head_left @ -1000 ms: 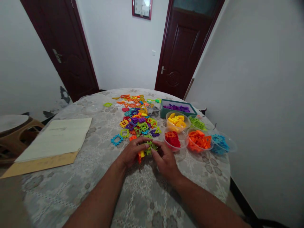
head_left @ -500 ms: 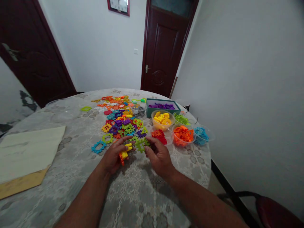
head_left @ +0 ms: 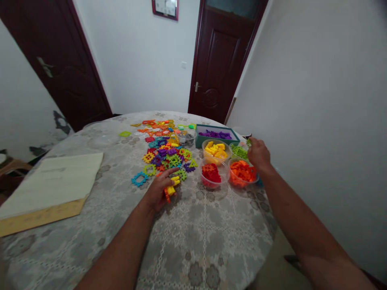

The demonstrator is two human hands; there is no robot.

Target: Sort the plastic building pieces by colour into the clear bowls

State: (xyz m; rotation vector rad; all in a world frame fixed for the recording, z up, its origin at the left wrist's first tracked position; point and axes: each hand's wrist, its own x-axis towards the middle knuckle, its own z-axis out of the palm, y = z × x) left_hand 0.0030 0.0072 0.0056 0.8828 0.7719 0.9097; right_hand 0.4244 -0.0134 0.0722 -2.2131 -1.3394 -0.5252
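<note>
My left hand (head_left: 160, 188) is closed around yellow and orange plastic pieces (head_left: 171, 189), just in front of a mixed pile of colourful pieces (head_left: 169, 157). Over at the right, my right hand (head_left: 259, 154) is closed above the edge of the bowl of green pieces (head_left: 239, 152). A bit of green shows at its fingertips. Close to that hand are a bowl of orange pieces (head_left: 242, 172) and, mostly hidden behind the forearm, some blue pieces (head_left: 260, 182). Bowls of yellow pieces (head_left: 215, 150) and red pieces (head_left: 211, 174) stand between my hands.
A teal box (head_left: 199, 139) with purple pieces stands behind the bowls, beside a clear bowl of grey pieces (head_left: 186, 137). Pale sheets (head_left: 54, 177) lie on a tan board (head_left: 45, 215) at the table's left. A light green piece (head_left: 124, 133) lies farther back.
My right hand has moved away from the pile to the green bowl at the right, with the green piece it held. My left hand still holds its yellow and orange pieces. The view has shifted slightly left.
</note>
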